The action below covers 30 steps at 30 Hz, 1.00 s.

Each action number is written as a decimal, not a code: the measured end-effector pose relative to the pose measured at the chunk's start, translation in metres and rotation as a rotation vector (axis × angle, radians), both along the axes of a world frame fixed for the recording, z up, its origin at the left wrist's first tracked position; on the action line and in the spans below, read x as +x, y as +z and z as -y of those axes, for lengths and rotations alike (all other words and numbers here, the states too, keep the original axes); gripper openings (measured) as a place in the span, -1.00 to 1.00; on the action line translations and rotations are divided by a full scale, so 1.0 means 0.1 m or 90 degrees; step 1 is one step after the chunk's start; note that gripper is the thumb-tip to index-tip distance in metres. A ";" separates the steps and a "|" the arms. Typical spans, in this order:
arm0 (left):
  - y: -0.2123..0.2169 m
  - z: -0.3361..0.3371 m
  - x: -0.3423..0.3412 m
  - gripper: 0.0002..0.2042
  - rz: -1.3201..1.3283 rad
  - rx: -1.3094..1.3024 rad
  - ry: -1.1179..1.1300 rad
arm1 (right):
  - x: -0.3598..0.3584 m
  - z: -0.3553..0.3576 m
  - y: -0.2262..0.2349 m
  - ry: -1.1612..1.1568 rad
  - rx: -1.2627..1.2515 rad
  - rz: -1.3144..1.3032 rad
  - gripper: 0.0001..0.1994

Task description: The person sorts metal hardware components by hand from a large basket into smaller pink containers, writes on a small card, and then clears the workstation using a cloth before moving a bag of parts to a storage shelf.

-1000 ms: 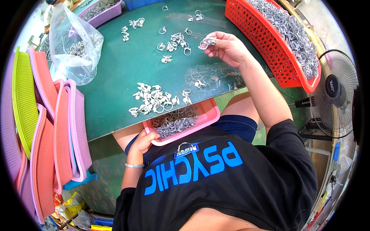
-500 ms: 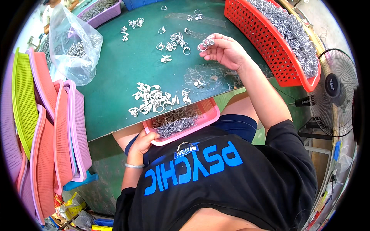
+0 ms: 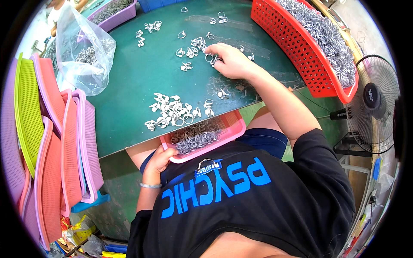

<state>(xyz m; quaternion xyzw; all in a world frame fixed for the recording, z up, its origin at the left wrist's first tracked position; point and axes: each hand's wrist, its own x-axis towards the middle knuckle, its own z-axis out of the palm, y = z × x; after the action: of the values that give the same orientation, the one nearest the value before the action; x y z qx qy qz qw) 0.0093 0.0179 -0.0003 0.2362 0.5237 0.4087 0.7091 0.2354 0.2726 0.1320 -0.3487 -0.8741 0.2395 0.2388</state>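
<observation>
My left hand (image 3: 160, 159) grips the left near corner of a pink basket (image 3: 234, 134) on my lap, partly under the table edge. Dark and silvery metal rings (image 3: 198, 141) fill the basket. Over the table, my right hand (image 3: 232, 61) points down with bent fingers closed around metal rings (image 3: 211, 59) at the fingertips; how many it holds is partly hidden. Beside the fingertips lies a small cluster of silvery rings with round flat heads (image 3: 198, 43). A larger pile of such rings (image 3: 170, 111) lies near the table's front edge.
A red basket (image 3: 297, 56) heaped with rings stands at the right, beside a fan (image 3: 371, 101). Stacked plastic baskets (image 3: 51, 146) line the left. A clear plastic bag (image 3: 86, 56) and a purple basket (image 3: 114, 18) are at the back left. Another person (image 3: 56, 15) is partly visible there.
My right hand has moved left and down from above the table to the ring cluster, turning palm down. Two small pieces now show to its right. My left hand stays on the basket.
</observation>
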 end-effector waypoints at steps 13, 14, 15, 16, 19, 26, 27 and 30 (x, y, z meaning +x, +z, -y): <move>0.09 -0.01 -0.01 -0.85 0.035 -0.006 -0.024 | -0.03 0.67 0.15 0.267 0.020 -0.010 -0.77; 0.06 -0.01 -0.03 -0.85 0.034 -0.006 -0.025 | 0.01 0.65 0.21 0.268 0.009 -0.022 -0.77; 0.01 0.00 -0.04 -0.85 0.022 -0.002 -0.029 | 0.08 0.53 0.23 0.169 0.112 0.007 -0.77; -0.02 0.01 -0.05 -0.86 0.011 0.002 -0.033 | 0.15 0.39 0.24 0.073 0.178 0.003 -0.76; 0.03 -0.01 -0.02 -0.80 0.010 0.007 -0.040 | 0.49 -0.04 0.03 -0.224 0.229 0.089 -0.63; 0.00 0.02 -0.02 -0.86 0.007 -0.010 -0.018 | 0.20 0.43 -0.07 0.065 0.093 -0.027 -0.66; 0.00 0.03 -0.02 -0.85 0.013 -0.008 -0.013 | 0.09 0.59 -0.04 0.116 0.055 -0.025 -0.66; 0.06 0.00 -0.01 -0.82 0.022 -0.003 -0.025 | -0.12 0.92 -0.09 0.266 0.054 -0.098 -0.69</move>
<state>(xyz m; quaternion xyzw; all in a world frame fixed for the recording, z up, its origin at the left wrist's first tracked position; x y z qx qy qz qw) 0.0086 0.0176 0.0055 0.2378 0.5079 0.3970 0.7265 0.2230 0.1808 0.1235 -0.1303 -0.9160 0.2723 0.2644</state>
